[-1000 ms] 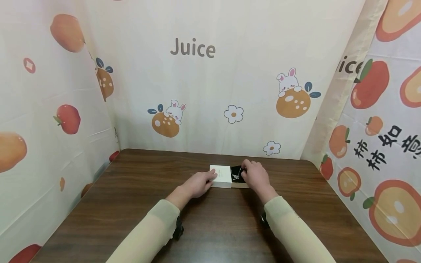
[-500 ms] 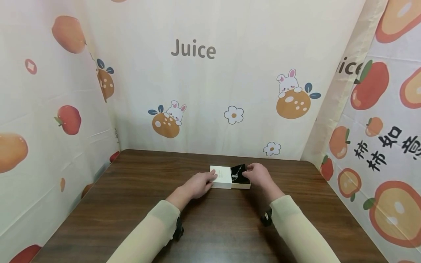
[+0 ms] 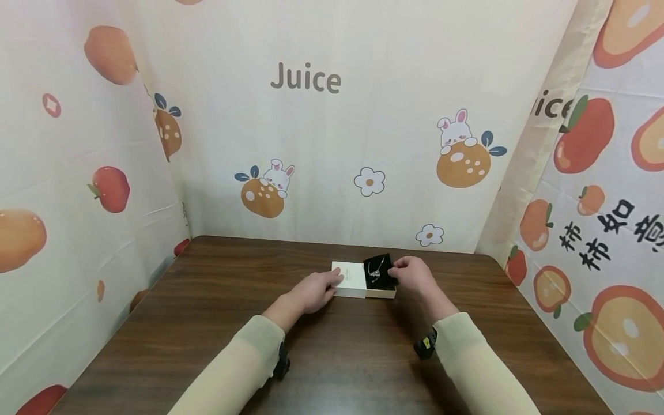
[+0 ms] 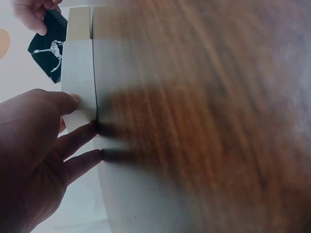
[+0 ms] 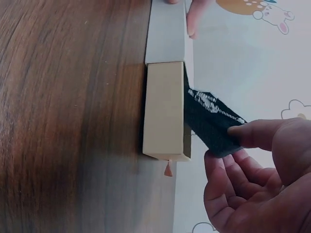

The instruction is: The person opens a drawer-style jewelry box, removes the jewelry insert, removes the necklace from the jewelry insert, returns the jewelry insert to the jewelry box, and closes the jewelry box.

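A white slide-out jewelry box (image 3: 349, 276) lies near the table's back edge, its cream inner drawer (image 5: 164, 109) pulled out to the right. My left hand (image 3: 311, 291) grips the white sleeve at its left end, thumb on top and fingertips along the side. With thumb and fingers, my right hand (image 3: 415, 276) pinches the outer edge of a black jewelry pad (image 5: 209, 133). That edge is tilted up above the drawer; the pad's inner end still reaches toward the sleeve. A silver chain with a pendant (image 5: 208, 103) is fastened across the pad.
The dark wooden table (image 3: 342, 357) surrounds the box. A small pinkish pull tab (image 5: 168, 169) sticks out from the drawer's end. Printed curtains (image 3: 321, 132) stand behind and on both sides of the table.
The right hand has shifted slightly right, from over the drawer to the pad's outer edge. The pad has come up and tilted out of the drawer. The left hand stays put.
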Motion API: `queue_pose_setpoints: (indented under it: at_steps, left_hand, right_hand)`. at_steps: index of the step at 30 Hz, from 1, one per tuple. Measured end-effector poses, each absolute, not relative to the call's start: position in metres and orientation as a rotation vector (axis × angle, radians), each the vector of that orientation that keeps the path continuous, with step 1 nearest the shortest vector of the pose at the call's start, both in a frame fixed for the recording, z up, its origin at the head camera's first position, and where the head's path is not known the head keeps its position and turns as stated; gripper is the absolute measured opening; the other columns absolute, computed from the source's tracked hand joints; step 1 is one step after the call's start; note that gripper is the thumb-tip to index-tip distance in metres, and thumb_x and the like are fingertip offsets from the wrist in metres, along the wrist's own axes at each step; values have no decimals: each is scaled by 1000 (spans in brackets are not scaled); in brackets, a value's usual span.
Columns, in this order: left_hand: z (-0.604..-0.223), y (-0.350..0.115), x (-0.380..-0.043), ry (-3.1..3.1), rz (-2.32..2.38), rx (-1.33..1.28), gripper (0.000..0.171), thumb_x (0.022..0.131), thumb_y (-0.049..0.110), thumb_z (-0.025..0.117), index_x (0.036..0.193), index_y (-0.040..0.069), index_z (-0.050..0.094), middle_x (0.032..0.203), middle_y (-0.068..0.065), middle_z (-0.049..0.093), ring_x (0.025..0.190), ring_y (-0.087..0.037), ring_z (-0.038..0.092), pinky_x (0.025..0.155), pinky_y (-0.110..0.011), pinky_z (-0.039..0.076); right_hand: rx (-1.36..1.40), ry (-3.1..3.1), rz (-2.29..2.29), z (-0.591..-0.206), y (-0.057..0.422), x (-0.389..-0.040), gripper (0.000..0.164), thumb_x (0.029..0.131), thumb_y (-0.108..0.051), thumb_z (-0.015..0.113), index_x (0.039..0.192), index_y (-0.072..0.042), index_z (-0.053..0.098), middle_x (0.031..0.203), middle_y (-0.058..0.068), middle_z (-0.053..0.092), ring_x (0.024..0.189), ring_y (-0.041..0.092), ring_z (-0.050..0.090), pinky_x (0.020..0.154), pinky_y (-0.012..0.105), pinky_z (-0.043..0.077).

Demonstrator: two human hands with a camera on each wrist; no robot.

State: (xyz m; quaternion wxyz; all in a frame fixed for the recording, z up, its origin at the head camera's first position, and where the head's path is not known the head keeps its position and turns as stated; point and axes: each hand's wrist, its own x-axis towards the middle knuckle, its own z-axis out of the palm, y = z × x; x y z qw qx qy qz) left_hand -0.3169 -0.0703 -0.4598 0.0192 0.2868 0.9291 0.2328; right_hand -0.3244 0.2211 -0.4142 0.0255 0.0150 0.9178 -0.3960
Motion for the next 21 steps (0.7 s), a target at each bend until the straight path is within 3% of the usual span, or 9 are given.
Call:
queue_pose_setpoints:
  at_steps: [5, 14, 21]
  left_hand:
    - [-460, -70, -318, 2885, 706, 893, 47, 113, 13, 62, 160, 7, 57, 173, -13, 46, 156, -31, 52, 127, -49, 46]
    - [-461, -70, -320, 2869, 717, 876, 47, 114, 16, 61, 160, 10, 57, 174, -11, 45, 156, -31, 52, 127, -48, 46]
    - [-461, -69, -319, 2871, 711, 897, 47, 113, 14, 62, 159, 8, 58, 173, -12, 46, 155, -32, 53, 126, -49, 46]
  right_hand:
    - [65, 2829, -1314, -412, 221, -326, 30, 109, -18, 64, 128, 4, 67, 128, 25, 71, 113, 34, 68, 93, 43, 57]
    - [26, 2830, -1550, -412, 218, -323, 34, 111, -21, 62, 135, 3, 64, 133, 24, 67, 124, 37, 62, 108, 50, 54]
    - [-16, 2807, -1730, -404, 214, -317, 36, 111, -22, 65, 137, 2, 65, 128, 19, 68, 117, 28, 61, 95, 29, 53]
